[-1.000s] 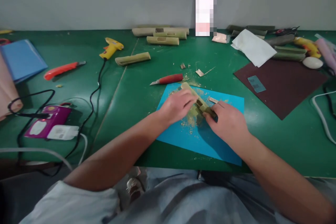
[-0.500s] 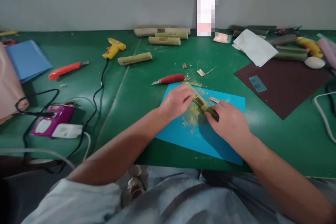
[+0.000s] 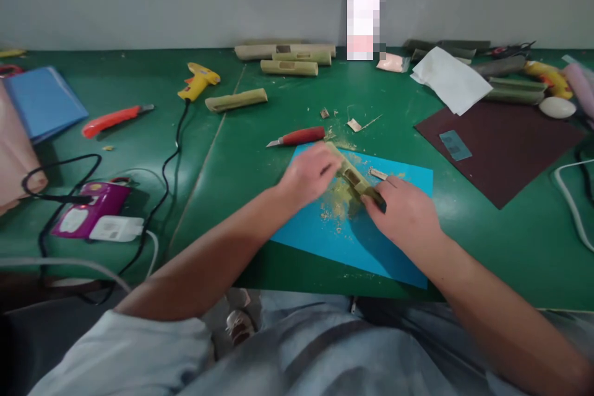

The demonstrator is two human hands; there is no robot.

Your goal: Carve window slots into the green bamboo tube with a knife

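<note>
A short green-yellow bamboo piece [image 3: 352, 174] with a rectangular slot cut in it lies aslant over a light blue sheet [image 3: 371, 247]. My left hand [image 3: 309, 174] is closed on its upper end. My right hand [image 3: 406, 213] is closed round its lower end. Whether the right hand also holds a tool is hidden by the fingers. Yellowish sawdust [image 3: 336, 207] is scattered on the sheet under the piece.
A red-handled knife [image 3: 299, 136] lies just beyond the sheet. Further off on the green table [image 3: 241, 154] are bamboo tubes [image 3: 285, 59], a yellow glue gun [image 3: 197, 80], an orange cutter [image 3: 114, 119], a purple power strip [image 3: 90, 216] with cables, dark brown sheet [image 3: 505, 148], white paper [image 3: 450, 80].
My left hand has slid slightly back and forth along the bamboo piece. The right hand has stayed closed on the lower end. The view has shifted a little.
</note>
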